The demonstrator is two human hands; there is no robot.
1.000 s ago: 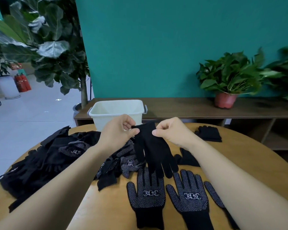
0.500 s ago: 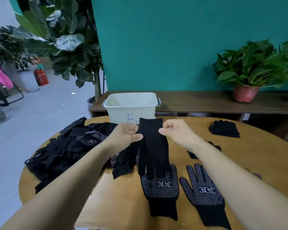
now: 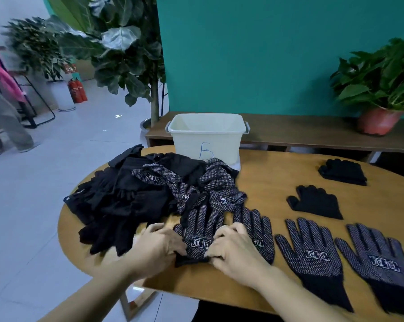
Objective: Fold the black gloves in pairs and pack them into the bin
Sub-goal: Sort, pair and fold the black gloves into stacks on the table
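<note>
— At six o'clock, on the near edge of the table [image 3: 277, 182], what are the hands doing?

— The left hand [image 3: 159, 249] and right hand [image 3: 233, 252] are each pinching the cuff [image 3: 191, 260] of a dotted glove [image 3: 201, 235], which is lying flat with its fingers pointing to twelve.

— How is it going to handle?

— I'm judging it light, limp knit with grippy dots. Holding both cuff corners should be keeping it from bunching.

— And farther out?

— Matching gloves [image 3: 312, 252] are lying toward four, and plain black gloves [image 3: 315, 202] are sitting at two. A loose pile [image 3: 154, 196] is spreading at ten. The bin [image 3: 206, 138] is standing at twelve on the round wooden top. Beyond it, a low shelf [image 3: 312, 131] is carrying a potted plant [image 3: 380, 82] against a teal wall [image 3: 254, 54].
</note>
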